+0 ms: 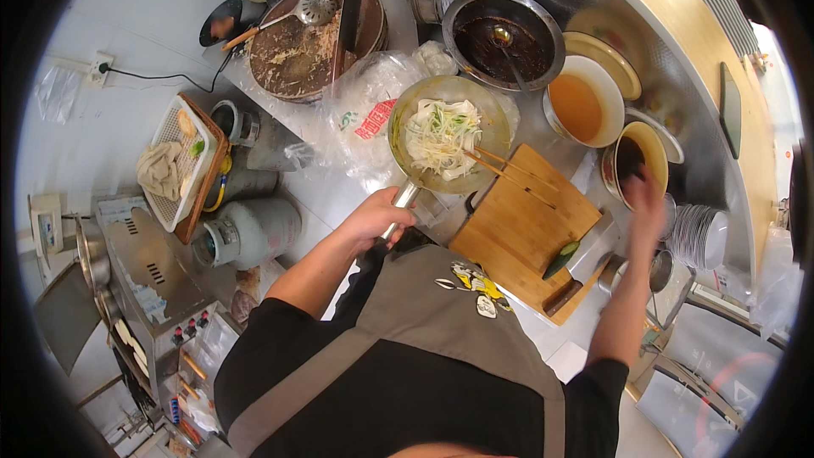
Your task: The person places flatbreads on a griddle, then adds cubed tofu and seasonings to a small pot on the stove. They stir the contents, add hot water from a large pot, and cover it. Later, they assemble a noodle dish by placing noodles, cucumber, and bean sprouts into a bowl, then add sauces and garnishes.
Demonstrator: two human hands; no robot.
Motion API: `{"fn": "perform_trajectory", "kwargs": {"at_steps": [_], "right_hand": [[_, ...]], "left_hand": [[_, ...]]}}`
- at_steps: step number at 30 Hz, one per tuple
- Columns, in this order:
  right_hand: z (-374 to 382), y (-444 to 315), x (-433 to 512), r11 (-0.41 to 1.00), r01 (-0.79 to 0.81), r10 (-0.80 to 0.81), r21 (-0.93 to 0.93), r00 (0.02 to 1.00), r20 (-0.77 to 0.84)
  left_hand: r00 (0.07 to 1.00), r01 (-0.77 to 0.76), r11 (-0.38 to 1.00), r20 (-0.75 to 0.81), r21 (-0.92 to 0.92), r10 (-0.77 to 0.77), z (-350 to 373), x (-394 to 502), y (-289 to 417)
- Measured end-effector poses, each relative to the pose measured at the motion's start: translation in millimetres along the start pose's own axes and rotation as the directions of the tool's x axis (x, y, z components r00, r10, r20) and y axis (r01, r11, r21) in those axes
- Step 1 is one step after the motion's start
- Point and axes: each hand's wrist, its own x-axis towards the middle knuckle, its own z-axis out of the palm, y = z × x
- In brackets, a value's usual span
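Note:
My left hand [375, 219] is closed around the metal handle of a round metal bowl or strainer [397, 140]. Wide pale noodles [445, 140] lie in it, topped with thin white and green shreds. A pair of wooden chopsticks [509, 175] leans on its rim, the tips in the noodles. On the right, my right hand [643, 191] is blurred over the near side of an enamel pot [655, 140] with dark liquid; whether it holds anything is hidden by the blur.
A bamboo cutting board [509, 229] bears a cucumber piece [561, 260] and a knife [565, 298]. Beyond stand a steel basin of dark sauce [467, 70] with a ladle, a pot of orange-brown broth [550, 108], stacked plates [696, 235], a round chopping block [280, 76] with an upright cleaver [348, 19], and plastic bags [356, 152].

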Motion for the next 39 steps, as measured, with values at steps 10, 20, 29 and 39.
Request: {"fn": "perform_trajectory", "kwargs": {"at_steps": [10, 20, 29, 39], "right_hand": [[257.1, -81.4, 138.0, 0.968, -0.108, 0.101, 0.227, 0.994, 0.044], [265.5, -121.4, 137.4, 0.871, 0.426, -0.421, -0.244, 0.904, 0.073], [242.5, -114.4, 104.4, 0.823, 0.536, -0.439, -0.19, 0.811, 0.387], [211.3, -80.8, 111.1, 0.928, -0.326, 0.284, 0.182, 0.932, 0.226]], "left_hand": [[0.997, 0.064, 0.998, 0.046, -0.001, -0.064, -21.6, 22.4, 32.0], [0.991, 0.09, 0.994, 0.097, 0.06, -0.095, -40.5, 32.4, 37.2], [0.99, 0.083, 0.993, 0.108, 0.079, -0.091, -45.3, 35.0, 36.7], [0.991, 0.082, 0.994, 0.103, 0.067, -0.089, -45.0, 35.4, 35.0]]}}
